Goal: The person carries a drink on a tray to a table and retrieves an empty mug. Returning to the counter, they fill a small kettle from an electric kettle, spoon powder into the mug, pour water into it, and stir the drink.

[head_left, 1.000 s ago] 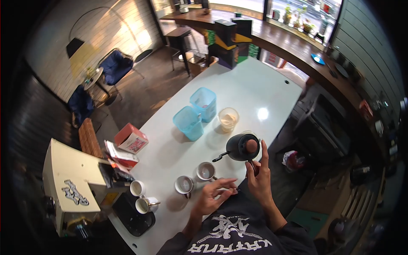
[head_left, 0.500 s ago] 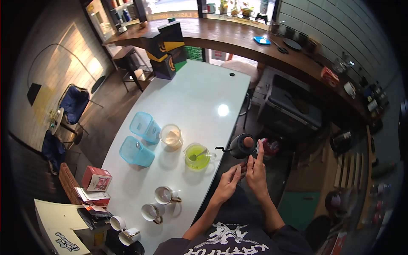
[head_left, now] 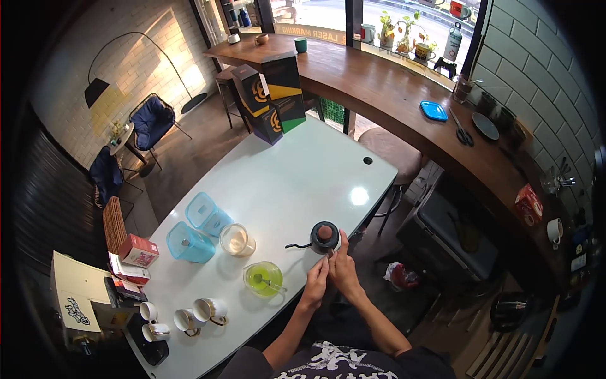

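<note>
Black round-bodied gooseneck kettle with brown lid knob [head_left: 323, 242]: over the near edge of the glossy white table [head_left: 303, 177]; base hidden, resting or lifted cannot be told.
Right hand [head_left: 343, 273]: curled at the handle, index finger extended up beside the body; handle largely covered.
Left hand [head_left: 316, 282]: fingers drawn together, meeting the right; whether they pinch the handle cannot be told.
Clear glass jug of green liquid [head_left: 257, 290]: near the spout; spoon [head_left: 259, 278] inside, lower end indistinct.
</note>
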`<state>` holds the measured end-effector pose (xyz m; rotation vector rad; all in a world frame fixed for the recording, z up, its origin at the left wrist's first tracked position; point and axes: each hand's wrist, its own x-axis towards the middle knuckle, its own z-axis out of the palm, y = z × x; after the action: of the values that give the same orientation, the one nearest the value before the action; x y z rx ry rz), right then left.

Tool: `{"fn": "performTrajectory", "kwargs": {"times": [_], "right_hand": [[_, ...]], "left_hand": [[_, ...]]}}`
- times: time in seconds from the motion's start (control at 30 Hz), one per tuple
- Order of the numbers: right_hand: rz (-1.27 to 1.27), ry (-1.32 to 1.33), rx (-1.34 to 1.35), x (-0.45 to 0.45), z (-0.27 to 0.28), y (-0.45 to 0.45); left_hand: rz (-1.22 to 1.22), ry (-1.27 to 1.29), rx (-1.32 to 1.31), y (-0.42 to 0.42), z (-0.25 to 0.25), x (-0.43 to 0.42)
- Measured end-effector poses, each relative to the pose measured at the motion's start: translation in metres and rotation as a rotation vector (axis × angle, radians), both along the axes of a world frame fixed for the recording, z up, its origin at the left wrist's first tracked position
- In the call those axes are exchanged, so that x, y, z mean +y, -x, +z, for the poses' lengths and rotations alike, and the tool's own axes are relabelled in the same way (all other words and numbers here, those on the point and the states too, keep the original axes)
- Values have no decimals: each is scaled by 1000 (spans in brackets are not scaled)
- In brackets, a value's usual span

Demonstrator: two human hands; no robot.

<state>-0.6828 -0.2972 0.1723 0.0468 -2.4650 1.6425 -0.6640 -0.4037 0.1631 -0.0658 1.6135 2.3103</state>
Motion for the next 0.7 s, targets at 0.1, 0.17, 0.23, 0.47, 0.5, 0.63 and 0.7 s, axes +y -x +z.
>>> {"fn": "performTrajectory", "kwargs": {"times": [0.1, 0.17, 0.23, 0.47, 0.5, 0.63, 0.7], "right_hand": [[28, 28, -3, -1, -5, 12], [35, 1, -12, -2, -8, 18], [64, 14, -29, -3, -9, 24], [122, -11, -59, -10, -13, 36], [145, -9, -81, -10, -12, 37], [232, -61, -104, -3, 4, 39], [210, -164, -122, 4, 16, 39]], "left_hand": [[42, -3, -36, 9, -1, 0], [57, -66, -72, 13, -4, 0], [76, -92, -103, 18, -4, -1], [149, -131, -168, 29, -12, -6], [168, -147, -204, 29, -11, -6], [193, -145, -303, 35, -9, -10], [178, -165, -342, 36, -8, -11]]}}
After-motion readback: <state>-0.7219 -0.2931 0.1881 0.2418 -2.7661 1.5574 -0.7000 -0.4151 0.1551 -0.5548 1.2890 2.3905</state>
